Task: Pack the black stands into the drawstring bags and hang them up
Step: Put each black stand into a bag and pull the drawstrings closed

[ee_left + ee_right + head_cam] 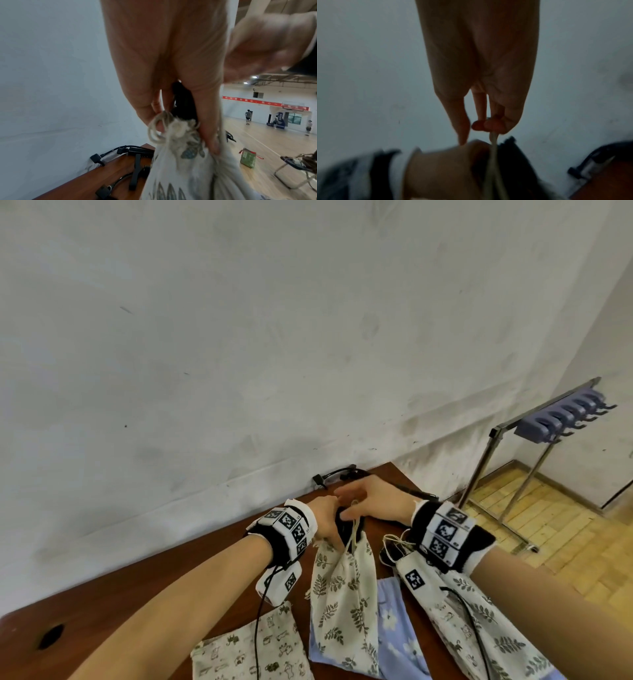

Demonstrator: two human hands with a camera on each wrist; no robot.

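Brown table (137, 604) against white wall (239, 337)

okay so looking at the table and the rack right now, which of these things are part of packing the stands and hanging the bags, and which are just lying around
Part of the job:
- leaf-print bag, mouth gripped by left hand
- black stand in its mouth
- drawstring, pinched by right hand
- cartoon-print bag, blue flowered bag
- hook rack

Lying about:
- black cables by the wall
- green bag on the floor

Both forearms reach forward, hands meeting: the left hand (325, 517) grips with curled fingers, the right hand (368, 498) pinches between thumb and fingertips (488, 125).
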